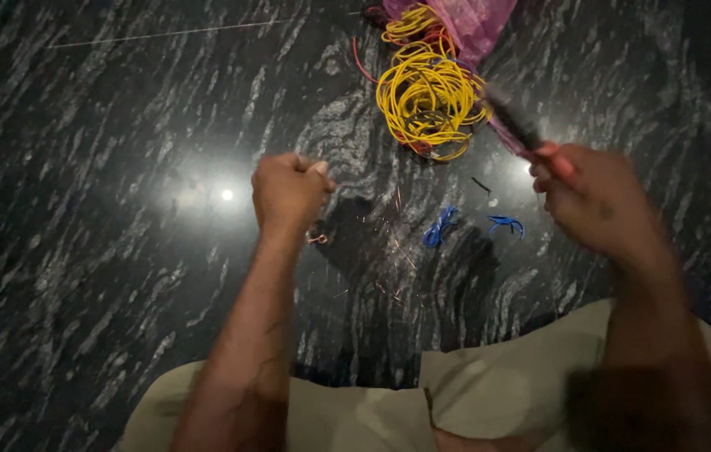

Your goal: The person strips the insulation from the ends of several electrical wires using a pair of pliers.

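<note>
Knees in pale trousers [489, 393] frame the bottom edge, over a dark marbled floor [87, 251]. Left hand [288, 191] is curled into a tight fist, pinching a short piece of copper wire [317, 238] that hangs just below it; thin and springy, it likely needs a firm pinch near its end. Right hand [602, 205], blurred, is wrapped shut around a red-handled tool [531, 138]. Beyond lie a yellow wire coil [429, 99], blue wire scraps [441, 226] and a pink bag [477, 23].

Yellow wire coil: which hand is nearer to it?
Right. The right hand sits just right of and below the yellow wire coil, its tool reaching toward it; the left hand is farther, lower left.
</note>
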